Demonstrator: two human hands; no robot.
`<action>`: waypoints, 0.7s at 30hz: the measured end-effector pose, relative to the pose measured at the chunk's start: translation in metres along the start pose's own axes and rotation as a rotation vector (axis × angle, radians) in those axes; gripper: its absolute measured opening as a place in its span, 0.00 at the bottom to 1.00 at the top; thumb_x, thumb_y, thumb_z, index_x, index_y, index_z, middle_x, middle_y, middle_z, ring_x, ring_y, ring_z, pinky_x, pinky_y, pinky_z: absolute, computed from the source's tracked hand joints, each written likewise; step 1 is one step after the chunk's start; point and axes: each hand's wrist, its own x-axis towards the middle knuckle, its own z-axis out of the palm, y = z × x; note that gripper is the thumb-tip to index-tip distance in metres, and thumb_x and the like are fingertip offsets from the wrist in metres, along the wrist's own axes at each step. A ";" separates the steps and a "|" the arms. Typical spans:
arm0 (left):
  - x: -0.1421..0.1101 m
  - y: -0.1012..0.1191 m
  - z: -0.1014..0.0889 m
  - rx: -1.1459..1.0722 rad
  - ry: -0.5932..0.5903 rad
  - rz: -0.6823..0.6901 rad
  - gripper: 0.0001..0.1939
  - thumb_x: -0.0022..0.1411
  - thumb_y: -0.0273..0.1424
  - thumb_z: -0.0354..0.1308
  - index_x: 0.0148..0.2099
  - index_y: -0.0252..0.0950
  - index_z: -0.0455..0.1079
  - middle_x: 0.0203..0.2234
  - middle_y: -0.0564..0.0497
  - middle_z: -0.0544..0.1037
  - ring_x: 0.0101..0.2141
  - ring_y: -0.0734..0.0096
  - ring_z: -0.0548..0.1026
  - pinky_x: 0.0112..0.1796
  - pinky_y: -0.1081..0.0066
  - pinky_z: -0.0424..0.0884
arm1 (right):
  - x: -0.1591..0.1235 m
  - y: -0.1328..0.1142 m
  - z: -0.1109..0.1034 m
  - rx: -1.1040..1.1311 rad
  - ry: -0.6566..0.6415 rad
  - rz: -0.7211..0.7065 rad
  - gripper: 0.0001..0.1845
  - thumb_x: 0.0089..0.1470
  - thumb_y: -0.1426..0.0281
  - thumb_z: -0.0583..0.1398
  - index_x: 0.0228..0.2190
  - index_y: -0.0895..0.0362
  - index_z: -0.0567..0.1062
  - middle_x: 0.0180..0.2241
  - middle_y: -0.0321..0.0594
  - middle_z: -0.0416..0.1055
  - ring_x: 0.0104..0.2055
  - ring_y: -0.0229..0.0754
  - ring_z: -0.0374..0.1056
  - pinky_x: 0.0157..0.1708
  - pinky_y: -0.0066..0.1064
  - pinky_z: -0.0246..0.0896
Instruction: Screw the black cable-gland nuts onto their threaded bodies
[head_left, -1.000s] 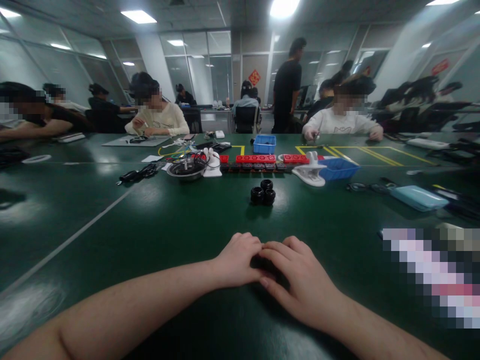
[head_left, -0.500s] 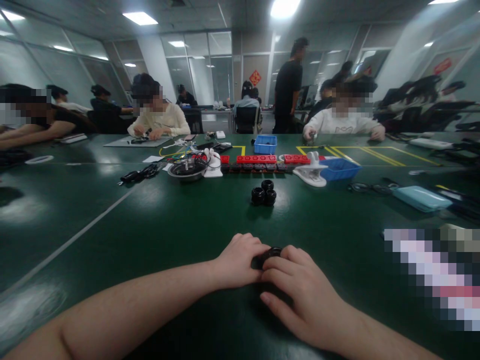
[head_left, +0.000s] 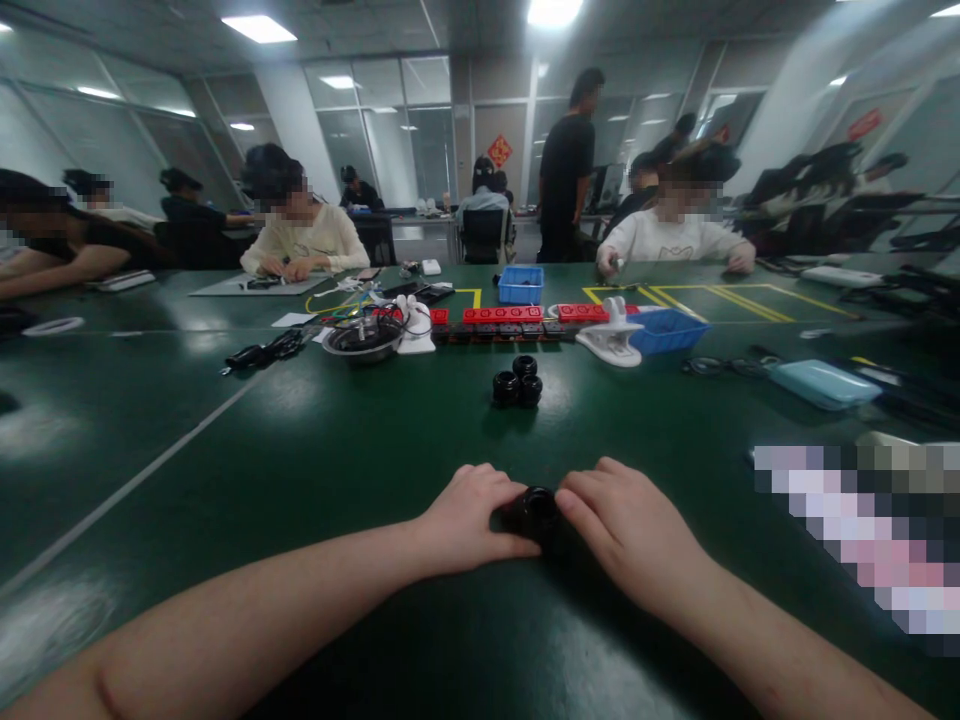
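Note:
My left hand [head_left: 472, 520] is closed around the left side of a glossy black round piece [head_left: 538, 508] with a hollow top, low over the green table. My right hand [head_left: 626, 525] is at the piece's right edge, its thumb and fingers drawn together; whether something small is pinched between them is hidden. Farther forward, three similar black round pieces [head_left: 515, 385] stand close together, each with an opening on top.
Beyond them lie a row of red blocks [head_left: 502, 314], a white clamp stand [head_left: 613, 340], a metal bowl [head_left: 362, 340] with cables, and blue bins [head_left: 521, 285]. To the right are glasses [head_left: 720, 367] and a light-blue case [head_left: 823, 384]. Co-workers sit across the table.
My right hand has shifted from over the black piece to its right edge, with the fingers drawn together, exposing its hollow top. My left hand keeps its grip. The view has turned slightly right.

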 end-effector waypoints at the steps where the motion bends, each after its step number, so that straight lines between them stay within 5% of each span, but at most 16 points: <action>1: 0.000 0.000 0.000 0.001 -0.003 0.004 0.22 0.50 0.48 0.59 0.41 0.39 0.67 0.32 0.53 0.71 0.36 0.66 0.65 0.37 0.67 0.58 | 0.002 0.002 0.000 -0.017 0.000 0.037 0.23 0.59 0.62 0.43 0.26 0.58 0.72 0.25 0.42 0.69 0.30 0.42 0.60 0.29 0.33 0.51; 6: 0.000 0.001 0.000 0.009 -0.005 0.012 0.22 0.51 0.48 0.58 0.43 0.40 0.67 0.33 0.53 0.71 0.36 0.66 0.65 0.37 0.67 0.58 | 0.007 0.005 0.005 0.005 0.005 0.041 0.20 0.59 0.62 0.45 0.37 0.60 0.72 0.32 0.45 0.71 0.35 0.45 0.63 0.35 0.36 0.56; 21: 0.000 0.004 0.000 0.055 -0.007 0.012 0.20 0.52 0.47 0.57 0.40 0.38 0.66 0.32 0.52 0.70 0.35 0.65 0.66 0.36 0.68 0.59 | -0.004 -0.006 0.008 0.145 0.155 -0.092 0.14 0.52 0.67 0.55 0.40 0.59 0.70 0.37 0.45 0.69 0.38 0.45 0.64 0.37 0.40 0.62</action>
